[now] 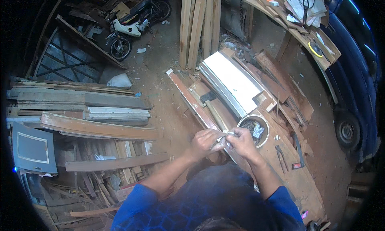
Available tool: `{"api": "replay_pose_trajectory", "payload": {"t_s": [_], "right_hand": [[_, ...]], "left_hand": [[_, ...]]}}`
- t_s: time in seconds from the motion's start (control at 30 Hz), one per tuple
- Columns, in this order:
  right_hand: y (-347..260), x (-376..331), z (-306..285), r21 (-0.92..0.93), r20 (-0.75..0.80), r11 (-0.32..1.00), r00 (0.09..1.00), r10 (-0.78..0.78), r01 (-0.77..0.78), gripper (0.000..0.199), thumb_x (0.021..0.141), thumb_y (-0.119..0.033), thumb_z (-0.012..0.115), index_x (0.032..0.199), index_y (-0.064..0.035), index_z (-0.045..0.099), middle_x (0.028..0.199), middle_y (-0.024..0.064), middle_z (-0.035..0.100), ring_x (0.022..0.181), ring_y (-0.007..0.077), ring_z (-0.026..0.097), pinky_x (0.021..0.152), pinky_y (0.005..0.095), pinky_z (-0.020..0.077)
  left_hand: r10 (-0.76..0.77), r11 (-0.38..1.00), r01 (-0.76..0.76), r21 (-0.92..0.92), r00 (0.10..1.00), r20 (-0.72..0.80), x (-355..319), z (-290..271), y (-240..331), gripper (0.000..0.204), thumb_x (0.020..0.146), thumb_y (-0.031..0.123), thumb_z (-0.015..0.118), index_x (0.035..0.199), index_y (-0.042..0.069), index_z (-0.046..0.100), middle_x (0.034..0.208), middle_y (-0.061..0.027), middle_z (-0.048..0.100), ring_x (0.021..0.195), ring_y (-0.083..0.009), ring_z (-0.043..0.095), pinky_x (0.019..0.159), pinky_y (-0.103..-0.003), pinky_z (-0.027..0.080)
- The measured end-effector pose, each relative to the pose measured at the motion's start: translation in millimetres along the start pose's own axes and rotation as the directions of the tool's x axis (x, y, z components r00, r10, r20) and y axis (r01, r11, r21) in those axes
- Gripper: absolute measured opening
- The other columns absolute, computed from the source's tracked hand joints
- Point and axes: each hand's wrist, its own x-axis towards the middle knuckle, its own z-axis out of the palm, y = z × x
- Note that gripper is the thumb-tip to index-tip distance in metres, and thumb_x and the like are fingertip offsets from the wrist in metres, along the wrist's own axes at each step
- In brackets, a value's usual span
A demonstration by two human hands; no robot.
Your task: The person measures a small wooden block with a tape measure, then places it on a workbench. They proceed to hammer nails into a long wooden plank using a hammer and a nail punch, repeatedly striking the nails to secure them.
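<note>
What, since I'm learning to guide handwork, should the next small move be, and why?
Probably shift the pale crumpled thing slightly right, over the round tub, before working it further. The left hand and right hand both pinch it, and the open tub stands right beside the right hand, so it could catch anything loose. Whether the thing holds anything, I can't tell.

A woodworking workshop — stacked planks [100, 125], a workbench [301, 185], hammer [215, 114], pincers [282, 159].
</note>
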Motion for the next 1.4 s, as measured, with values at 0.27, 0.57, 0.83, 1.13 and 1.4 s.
{"api": "replay_pose_trajectory", "payload": {"t_s": [0.27, 0.57, 0.83, 1.13, 1.4], "right_hand": [[15.7, -12.5, -34.5, -0.529, 0.164, 0.838, 0.985, -0.051, 0.132, 0.026, 0.090, -0.023, 0.069, 0.096, 0.0023, 0.075, 0.082, 0.0137, 0.075, 0.072, 0.0179, 0.070, 0.070, 0.0349, 0.0560], [-0.4, 41.0, -115.8, -0.660, -0.438, 0.743, 0.747, -0.501, 0.111, 0.035, 0.099, -0.021, 0.066, 0.117, 0.0084, 0.067, 0.093, 0.0152, 0.071, 0.082, 0.0208, 0.066, 0.074, 0.0367, 0.0530], [3.7, -13.2, -26.5, -0.335, -0.003, 0.896, 0.951, -0.309, 0.291, 0.024, 0.090, -0.010, 0.075, 0.108, 0.0057, 0.073, 0.101, 0.0169, 0.074, 0.096, 0.0235, 0.070, 0.086, 0.0347, 0.0539], [17.6, -13.2, -14.1, -0.421, 0.001, 0.839, 0.925, -0.380, 0.345, 0.019, 0.086, -0.007, 0.076, 0.103, 0.0031, 0.075, 0.094, 0.0157, 0.074, 0.086, 0.0267, 0.073, 0.078, 0.0341, 0.0548], [86.3, 12.0, 17.3, -0.456, -0.037, 0.856, 0.956, -0.290, 0.242, 0.021, 0.093, -0.013, 0.069, 0.107, 0.0030, 0.073, 0.097, 0.0196, 0.073, 0.091, 0.0307, 0.073, 0.082, 0.0370, 0.0552]], "left_hand": [[-0.282, 0.923, 0.304, -0.236, 0.952, 0.120, 39.2, -15.3, -2.2, 0.027, 0.084, 0.010, 0.080, 0.107, 0.000, 0.070, 0.094, -0.0106, 0.073, 0.083, -0.0173, 0.072, 0.075, -0.030, 0.058], [-0.657, 0.250, 0.738, -0.627, 0.605, 0.451, 25.3, 15.5, -4.1, 0.022, 0.093, 0.010, 0.077, 0.109, -0.004, 0.071, 0.101, -0.0098, 0.075, 0.092, -0.0149, 0.072, 0.084, -0.029, 0.060], [-0.605, -0.116, 0.728, -0.676, 0.488, 0.630, -3.2, 37.1, -11.5, 0.025, 0.096, 0.017, 0.074, 0.113, -0.001, 0.069, 0.100, -0.0071, 0.073, 0.090, -0.0146, 0.068, 0.084, -0.029, 0.055], [-0.641, -0.209, 0.712, -0.671, 0.418, 0.644, -36.6, 45.4, -20.6, 0.022, 0.098, 0.013, 0.071, 0.115, -0.001, 0.068, 0.099, -0.0066, 0.071, 0.089, -0.0145, 0.066, 0.083, -0.030, 0.055], [-0.790, -0.234, 0.680, -0.695, 0.283, 0.544, -78.3, 51.4, -47.6, 0.034, 0.097, 0.015, 0.073, 0.124, -0.004, 0.065, 0.103, -0.0047, 0.070, 0.085, -0.0112, 0.065, 0.084, -0.030, 0.058]]}}
